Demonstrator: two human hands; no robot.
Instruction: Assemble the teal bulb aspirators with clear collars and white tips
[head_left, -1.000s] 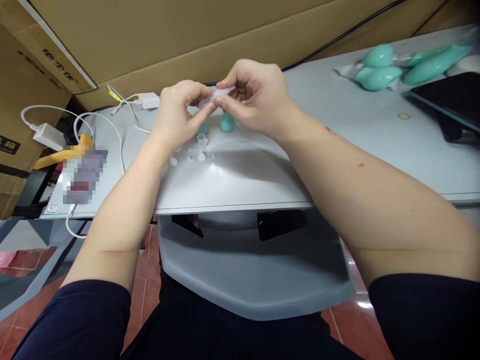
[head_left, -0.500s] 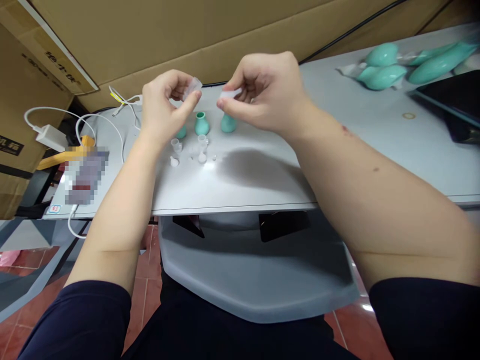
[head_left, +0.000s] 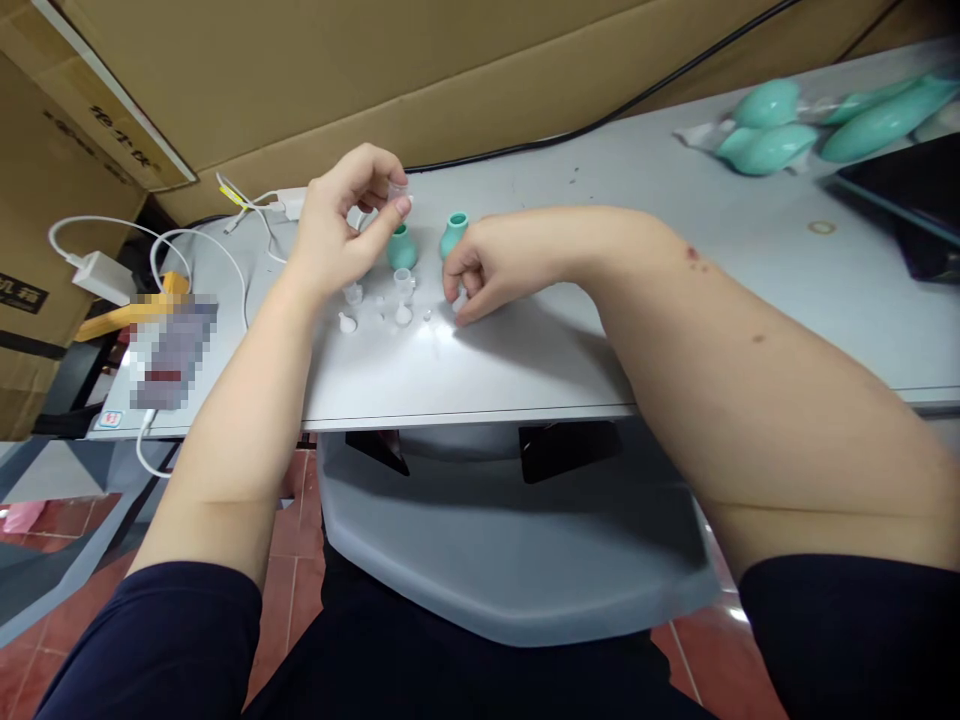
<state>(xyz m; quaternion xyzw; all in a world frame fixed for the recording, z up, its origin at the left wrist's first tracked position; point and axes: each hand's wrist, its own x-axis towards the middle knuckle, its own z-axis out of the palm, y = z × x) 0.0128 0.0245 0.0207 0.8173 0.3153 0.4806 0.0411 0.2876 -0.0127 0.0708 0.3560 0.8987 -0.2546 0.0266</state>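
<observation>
My left hand (head_left: pixel 346 215) is raised over the table and pinches a small clear plastic cup (head_left: pixel 398 189) between thumb and fingers. My right hand (head_left: pixel 502 262) is down at the tabletop, its fingertips closed around a small white cap (head_left: pixel 460 299). Behind the hands, a teal bulb-shaped bottle (head_left: pixel 403 250) and a second teal bottle (head_left: pixel 453 235) stand upright with open necks. In front of them are a clear cup (head_left: pixel 403 283), another clear cup (head_left: pixel 353 294) partly behind my left wrist, a white round cap (head_left: pixel 347 323) and another white cap (head_left: pixel 403 315).
On the left lie a phone (head_left: pixel 176 350), a yellow object (head_left: pixel 127 317), white cables and a white charger (head_left: pixel 103 277). Teal pieces in clear wrap (head_left: pixel 772 148) and a dark flat device (head_left: pixel 911 205) are at the right. Cardboard (head_left: pixel 420 70) stands along the back.
My right hand has come down from beside my left hand to the tabletop with the white cap, uncovering the right teal bottle's neck. My left hand keeps its cup, now turned more upright.
</observation>
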